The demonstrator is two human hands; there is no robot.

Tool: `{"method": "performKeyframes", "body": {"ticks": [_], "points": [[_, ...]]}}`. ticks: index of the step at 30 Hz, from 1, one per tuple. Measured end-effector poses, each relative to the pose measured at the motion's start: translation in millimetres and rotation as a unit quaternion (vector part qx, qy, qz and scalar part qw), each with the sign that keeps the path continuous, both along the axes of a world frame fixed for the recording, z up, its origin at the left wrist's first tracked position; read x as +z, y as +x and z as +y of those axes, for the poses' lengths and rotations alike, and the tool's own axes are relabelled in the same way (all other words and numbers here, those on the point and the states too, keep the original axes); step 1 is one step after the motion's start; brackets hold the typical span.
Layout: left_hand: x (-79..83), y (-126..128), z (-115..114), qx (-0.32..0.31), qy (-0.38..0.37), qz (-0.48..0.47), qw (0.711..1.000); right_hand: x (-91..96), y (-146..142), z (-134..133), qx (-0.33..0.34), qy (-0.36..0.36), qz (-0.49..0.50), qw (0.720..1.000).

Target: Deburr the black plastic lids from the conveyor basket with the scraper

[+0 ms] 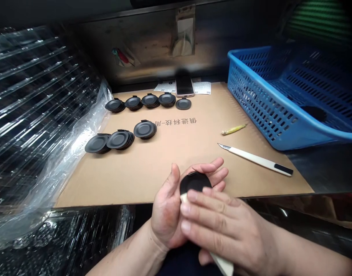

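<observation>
Black round disc (194, 183) cupped in the left hand (167, 211); cream-handled tool (222, 265) gripped in the right hand (222, 220)

The left fingers curl under the disc's far rim, with the thumb up at its side; the right hand lies over it, closed on the tool, whose long axis runs from the disc's near edge down to the lower right; both hands sit at the near edge of the cardboard sheet (129, 184); 2 rows of black discs (145, 129) lie ahead, a craft knife (259, 161) to the right, and a blue plastic basket (262, 111) beyond it.
</observation>
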State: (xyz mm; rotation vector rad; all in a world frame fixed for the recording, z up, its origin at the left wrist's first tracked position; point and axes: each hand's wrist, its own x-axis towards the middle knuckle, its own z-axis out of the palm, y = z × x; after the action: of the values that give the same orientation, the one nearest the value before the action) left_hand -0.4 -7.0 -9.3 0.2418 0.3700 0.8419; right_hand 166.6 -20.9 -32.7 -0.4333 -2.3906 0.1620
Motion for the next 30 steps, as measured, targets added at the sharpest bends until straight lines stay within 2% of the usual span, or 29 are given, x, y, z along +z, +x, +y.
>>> {"method": "performKeyframes", "body": {"ticks": [3, 6, 8, 11, 14, 16, 20, 22, 25, 30], "points": [[2.4, 2, 1, -0.008, -0.018, 0.020, 1.000, 0.6, -5, 0, -0.020, -0.028, 0.014, 0.999], [2.6, 0, 2, 0.032, 0.006, 0.034, 0.999, 1.5, -6, 2, 0.017, -0.006, -0.006, 1.000], [1.9, -1, 2, 0.020, 0.011, 0.012, 1.000, 1.9, -5, 4, 0.027, -0.010, -0.005, 1.000], [0.5, -2, 4, 0.003, -0.004, 0.013, 1.000, 1.8, -6, 6, 0.002, -0.042, 0.024, 0.999], [-0.8, -5, 7, 0.049, 0.020, 0.032, 0.998, 2.7, -5, 3, 0.043, -0.044, 0.008, 0.998], [-1.4, -7, 9, 0.056, 0.039, 0.019, 0.997, 6.1, -1, -1, 0.071, -0.060, 0.020, 0.995], [-2.2, -9, 12, 0.041, 0.063, 0.000, 0.997, 19.0, 7, -2, 0.010, -0.109, 0.094, 0.990], [-3.2, -8, 12, 0.042, 0.070, 0.004, 0.997, 23.9, 5, 1, -0.019, -0.122, 0.085, 0.989], [-5.0, -6, 10, 0.051, 0.076, 0.029, 0.995, 24.6, -4, 7, -0.025, -0.145, 0.081, 0.986], [-6.7, -4, 7, 0.059, 0.045, 0.051, 0.996, 22.4, -13, 18, -0.053, -0.121, 0.117, 0.984]]}}
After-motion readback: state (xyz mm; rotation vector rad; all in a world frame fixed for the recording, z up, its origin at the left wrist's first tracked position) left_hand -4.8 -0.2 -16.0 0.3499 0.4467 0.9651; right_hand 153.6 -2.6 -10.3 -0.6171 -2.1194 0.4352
